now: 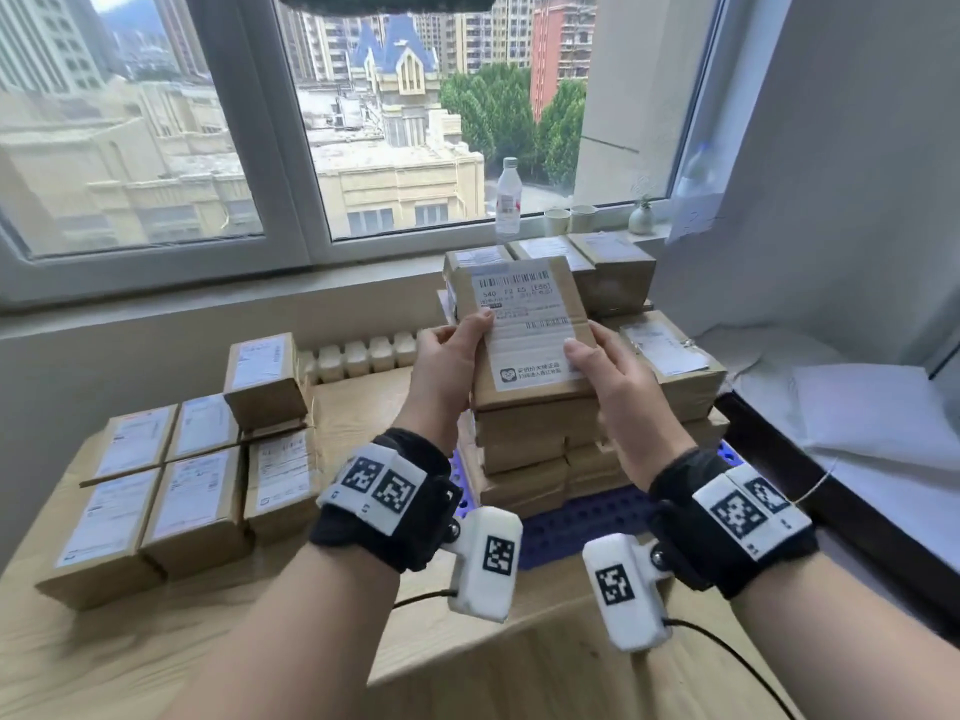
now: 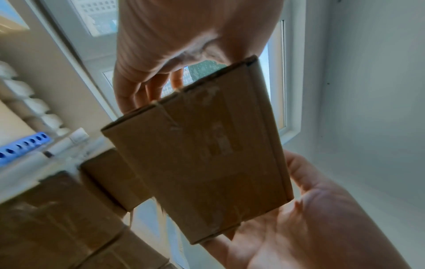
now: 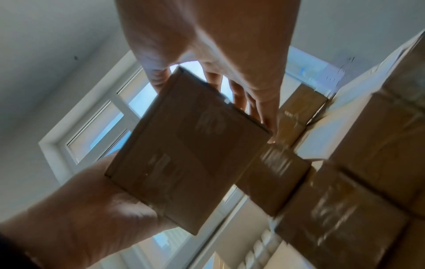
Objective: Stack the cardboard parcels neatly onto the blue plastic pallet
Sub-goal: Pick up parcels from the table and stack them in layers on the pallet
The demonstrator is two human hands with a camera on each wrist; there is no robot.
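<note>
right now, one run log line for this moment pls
stage: placing | left hand: holds parcel | right hand: holds parcel | parcel: above stack on blue pallet | unstacked parcels: left, on table

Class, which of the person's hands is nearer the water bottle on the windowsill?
Right, by a small margin. The right hand lies below and slightly right of the water bottle; the left hand lies below and further left.
</note>
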